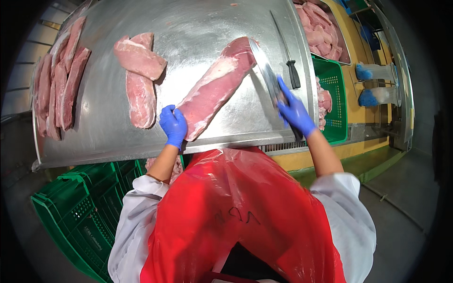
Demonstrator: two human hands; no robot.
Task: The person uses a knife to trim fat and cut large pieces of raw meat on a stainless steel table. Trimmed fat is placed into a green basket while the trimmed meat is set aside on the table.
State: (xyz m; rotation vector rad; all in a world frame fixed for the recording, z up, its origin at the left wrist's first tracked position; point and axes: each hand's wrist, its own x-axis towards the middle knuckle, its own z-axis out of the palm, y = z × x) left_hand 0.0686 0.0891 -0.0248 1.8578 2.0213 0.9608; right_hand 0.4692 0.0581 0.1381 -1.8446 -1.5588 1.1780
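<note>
A long pink boneless pork loin (217,87) lies slantwise on the metal table (203,28), with a pale fat patch along it. My left hand (173,123), in a blue glove, is closed on the loin's near end, its fingertips partly hidden. A long-bladed knife (265,68) is in my right hand (293,109), also blue-gloved, with the fingers wrapped round it close to the dark handle. The blade tip is at the loin's far right end; whether it touches the meat, I cannot tell. To the right lies a sharpening steel (284,45) with a black handle.
Two overlapping meat pieces (140,94) lie left of the loin; several long strips (61,80) line the table's left edge. Right of the table are a green crate (336,101) and a metal tray of meat (348,52). Green crates (85,212) stand below left.
</note>
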